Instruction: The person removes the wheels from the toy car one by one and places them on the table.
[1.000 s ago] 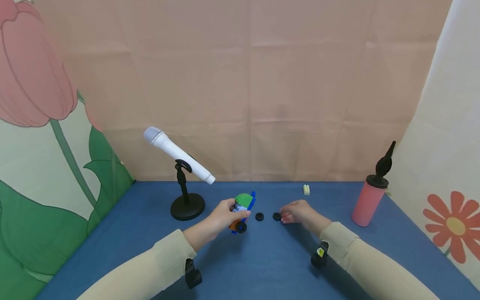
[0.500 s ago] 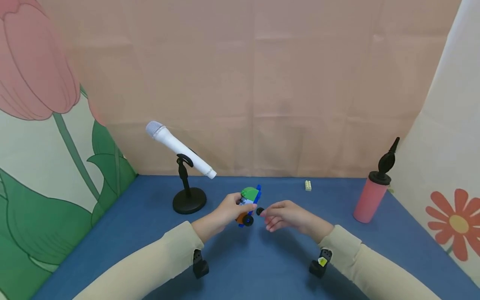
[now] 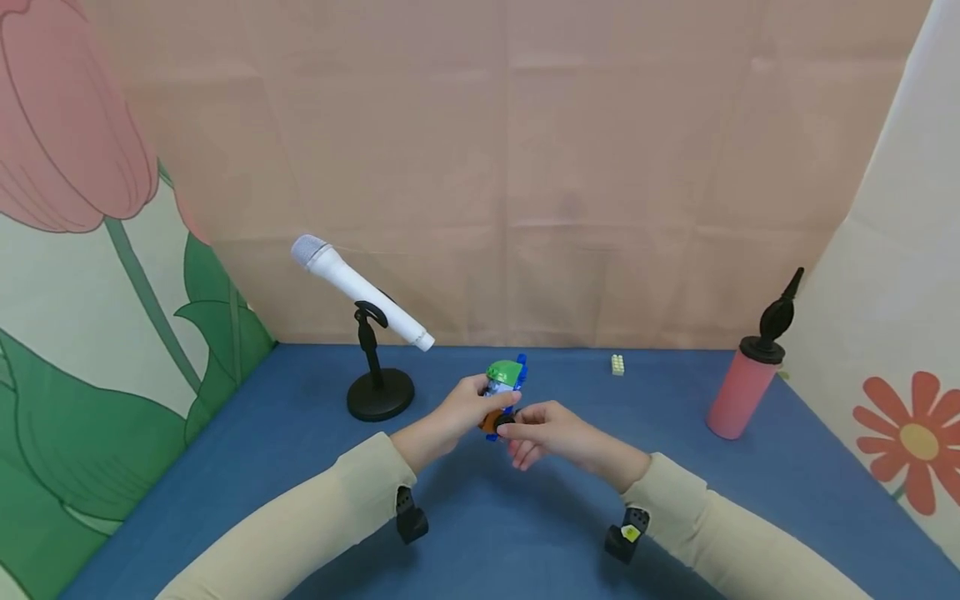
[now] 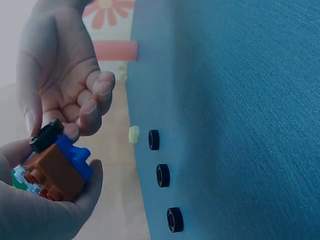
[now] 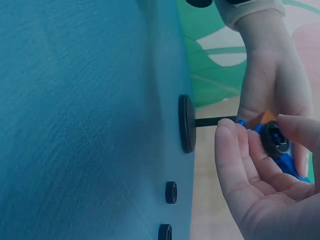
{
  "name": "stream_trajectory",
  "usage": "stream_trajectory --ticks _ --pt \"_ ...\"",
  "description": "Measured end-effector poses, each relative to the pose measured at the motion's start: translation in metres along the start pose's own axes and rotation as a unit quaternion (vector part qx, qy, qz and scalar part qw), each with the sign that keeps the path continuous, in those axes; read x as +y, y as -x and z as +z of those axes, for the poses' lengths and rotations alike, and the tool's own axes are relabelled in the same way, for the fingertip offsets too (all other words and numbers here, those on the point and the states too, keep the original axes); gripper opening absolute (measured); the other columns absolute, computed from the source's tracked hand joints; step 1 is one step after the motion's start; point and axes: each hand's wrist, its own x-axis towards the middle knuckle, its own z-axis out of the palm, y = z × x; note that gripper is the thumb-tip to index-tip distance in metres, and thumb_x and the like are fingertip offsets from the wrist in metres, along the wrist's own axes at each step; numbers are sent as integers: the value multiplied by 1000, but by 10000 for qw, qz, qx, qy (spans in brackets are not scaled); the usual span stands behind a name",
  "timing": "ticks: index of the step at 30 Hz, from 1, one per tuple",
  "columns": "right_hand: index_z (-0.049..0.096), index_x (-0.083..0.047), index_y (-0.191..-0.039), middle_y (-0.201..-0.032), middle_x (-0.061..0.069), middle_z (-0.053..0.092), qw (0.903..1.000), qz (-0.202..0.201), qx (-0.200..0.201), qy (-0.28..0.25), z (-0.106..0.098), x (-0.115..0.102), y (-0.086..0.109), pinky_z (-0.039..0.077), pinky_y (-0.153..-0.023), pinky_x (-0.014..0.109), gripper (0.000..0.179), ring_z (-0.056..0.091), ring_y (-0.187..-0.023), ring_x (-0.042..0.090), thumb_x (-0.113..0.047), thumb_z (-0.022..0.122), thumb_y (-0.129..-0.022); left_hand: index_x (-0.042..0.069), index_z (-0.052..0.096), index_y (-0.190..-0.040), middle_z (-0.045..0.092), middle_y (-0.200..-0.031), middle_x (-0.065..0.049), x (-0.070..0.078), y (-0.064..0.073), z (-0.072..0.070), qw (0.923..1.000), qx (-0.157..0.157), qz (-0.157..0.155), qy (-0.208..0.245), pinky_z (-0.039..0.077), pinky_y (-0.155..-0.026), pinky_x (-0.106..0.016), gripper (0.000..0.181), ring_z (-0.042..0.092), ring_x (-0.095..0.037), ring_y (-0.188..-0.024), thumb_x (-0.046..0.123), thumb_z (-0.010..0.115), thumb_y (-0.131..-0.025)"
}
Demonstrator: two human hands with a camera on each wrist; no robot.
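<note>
My left hand (image 3: 459,410) holds a toy car of building bricks (image 3: 504,372) upright above the table, with green, light blue, orange and blue parts. A black wheel (image 4: 47,136) sits against the side of its orange brick (image 4: 61,172). My right hand (image 3: 558,437) pinches that wheel, thumb on one side and a finger on the other; its other fingers are loosely curled. The left wrist view shows three loose black wheels on the table: one wheel (image 4: 154,140) at the top, another wheel (image 4: 163,175) below it and a third wheel (image 4: 175,220) lowest.
A white microphone (image 3: 363,292) rests on a stand with a round black base (image 3: 380,395) at the left. At the right stands a pink balloon pump (image 3: 738,396) with a black top. A pale yellow brick (image 3: 617,365) lies near the back edge of the blue table (image 3: 510,533).
My right hand has left a wheel on the table, moved left to the toy car and taken hold of the wheel on it. My left hand keeps its hold on the car.
</note>
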Motion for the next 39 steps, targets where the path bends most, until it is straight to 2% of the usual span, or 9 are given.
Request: stream_trajectory --ticks 4,7,13,17,21,27,30,35,39 --pt "65 2 -95 -81 14 70 9996 -65 115 234 4 0 -1 59 -73 40 37 70 -71 26 -35 63 -94 0 53 -125 63 -115 -12 -2 -1 -1 9999 -14 17 108 48 -98 -43 53 60 -21 -99 39 66 -91" --pt "66 1 -92 -77 12 69 9992 -121 173 332 6 1 -3 59 -69 39 38 68 -65 21 -37 62 -95 1 53 -124 63 -113 -11 -4 -2 -1 9999 -57 18 138 49 -94 -39 52 60 -20 -97 40 65 -92" --pt "67 2 -88 -74 25 66 9966 -494 280 596 9 3 -4 57 -57 36 39 62 -53 15 -35 58 -97 2 55 -120 64 -107 -10 -7 -3 -1 9992 -293 184 204 51 -82 -29 47 59 -17 -90 40 63 -93" --pt "68 0 -82 -69 25 64 9915 -797 482 909 11 3 -3 55 -51 36 37 59 -48 17 -32 58 -98 1 53 -120 63 -102 -9 -8 -3 0 9986 -376 317 200 50 -75 -26 46 57 -17 -84 39 60 -95" --pt "67 -2 -77 -64 23 62 9865 -926 737 1135 12 3 -4 52 -47 36 34 56 -44 20 -29 60 -97 0 52 -119 61 -94 -8 -7 -4 0 9978 -507 410 157 48 -69 -24 44 56 -16 -77 39 57 -97" --pt "65 -1 -70 -62 27 60 9783 -1164 949 1430 13 2 -4 50 -46 42 32 56 -46 38 -20 62 -96 1 52 -121 61 -94 -7 -7 -6 0 9965 -681 446 179 47 -70 -24 42 55 -15 -77 37 54 -99" --pt "64 -2 -68 -59 22 61 9729 -1253 1019 1651 12 1 -3 50 -46 39 33 57 -47 36 -21 64 -95 1 51 -121 61 -95 -7 -6 -7 0 9967 -682 408 171 47 -70 -24 42 55 -15 -78 37 54 -99" --pt "64 -5 -66 -56 10 61 9678 -1314 1149 1813 12 -2 -1 52 -48 42 36 58 -44 21 -30 67 -92 -1 51 -120 61 -96 -8 -5 -7 1 9969 -646 419 178 47 -69 -24 42 55 -15 -79 37 53 -100" --pt "62 -8 -62 -54 4 61 9598 -1478 1184 2072 13 -3 1 52 -47 38 39 58 -43 17 -32 67 -92 -1 50 -119 59 -100 -11 -6 -10 0 9988 -409 207 171 44 -76 -29 45 53 -17 -85 39 55 -98"
